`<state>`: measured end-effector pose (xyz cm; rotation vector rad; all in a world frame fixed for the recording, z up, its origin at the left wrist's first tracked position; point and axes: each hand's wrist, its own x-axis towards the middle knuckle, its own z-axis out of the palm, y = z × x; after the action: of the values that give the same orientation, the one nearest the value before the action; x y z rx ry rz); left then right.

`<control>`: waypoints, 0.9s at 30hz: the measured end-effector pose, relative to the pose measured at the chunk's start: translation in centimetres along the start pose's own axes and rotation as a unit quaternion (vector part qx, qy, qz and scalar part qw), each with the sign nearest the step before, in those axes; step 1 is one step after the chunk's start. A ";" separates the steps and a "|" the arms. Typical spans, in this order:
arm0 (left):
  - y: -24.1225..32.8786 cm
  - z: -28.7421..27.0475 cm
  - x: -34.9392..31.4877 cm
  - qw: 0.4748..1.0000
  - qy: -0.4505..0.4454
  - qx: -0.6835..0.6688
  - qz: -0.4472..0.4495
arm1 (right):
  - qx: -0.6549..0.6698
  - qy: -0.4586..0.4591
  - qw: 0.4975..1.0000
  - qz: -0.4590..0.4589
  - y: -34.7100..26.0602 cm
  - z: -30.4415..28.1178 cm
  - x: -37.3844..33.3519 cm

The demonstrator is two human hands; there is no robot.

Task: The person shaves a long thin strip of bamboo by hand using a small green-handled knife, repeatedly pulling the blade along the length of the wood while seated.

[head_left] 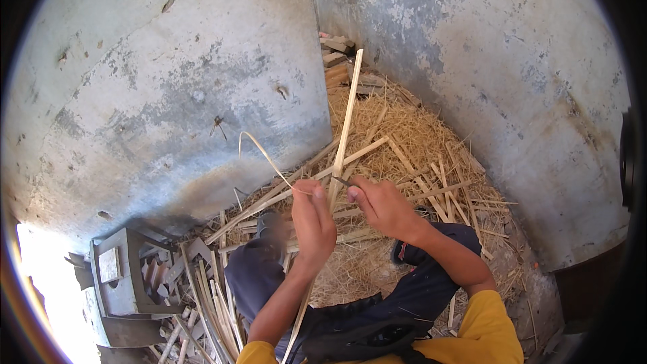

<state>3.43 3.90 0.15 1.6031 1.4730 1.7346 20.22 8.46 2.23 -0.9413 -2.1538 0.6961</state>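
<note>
A long pale strip of split bamboo or wood (pixel 348 114) stands slanted in front of me, its upper end pointing away toward the corner. My left hand (pixel 315 222) is closed around its lower part. From beside the left fingers a thin curled sliver (pixel 259 147) arcs up and to the left. My right hand (pixel 385 207) is closed on a small knife, whose handle is hidden in the fist. The dark knife blade (pixel 342 180) points left and touches the strip just above my left hand.
Shavings (pixel 397 118) are heaped in the corner between two worn walls (pixel 222 61), with loose strips (pixel 431 189) lying across them. A grey box-like frame (pixel 128 276) stands at the lower left, near more strips (pixel 216 310). My bent legs (pixel 418 283) flank the work.
</note>
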 end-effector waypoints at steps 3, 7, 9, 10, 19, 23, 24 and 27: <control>0.0 0.0 -0.2 1.000 -0.006 0.016 0.018 | -0.013 -0.028 0.999 0.021 0.1 0.0 0.0; 0.2 0.0 -0.3 0.998 0.002 0.039 0.042 | -0.038 -0.011 0.999 0.018 0.0 0.5 -0.2; 0.4 0.0 -0.4 0.998 0.003 0.047 0.039 | -0.058 0.002 0.998 0.012 0.1 1.0 -0.3; 0.7 0.0 -0.5 0.999 0.001 0.046 0.029 | -0.067 0.002 0.998 0.014 0.1 1.0 -0.4; -0.4 0.3 -0.8 0.992 0.011 0.084 0.094 | -0.122 -0.025 0.991 0.053 -0.4 1.2 -0.2; 0.2 0.2 -1.0 0.990 -0.001 0.099 0.101 | -0.111 -0.011 0.993 0.045 -0.4 1.3 -0.2; 0.2 0.2 -1.1 0.989 -0.003 0.100 0.105 | -0.111 -0.008 0.993 0.046 -0.3 1.4 -0.3; 0.1 0.2 -1.2 0.989 0.005 0.097 0.114 | -0.060 -0.004 0.997 0.057 -0.1 1.5 -0.2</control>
<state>3.99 3.02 -0.43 1.9341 1.5562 1.7634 19.13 7.94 1.27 -1.1341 -2.1817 0.6324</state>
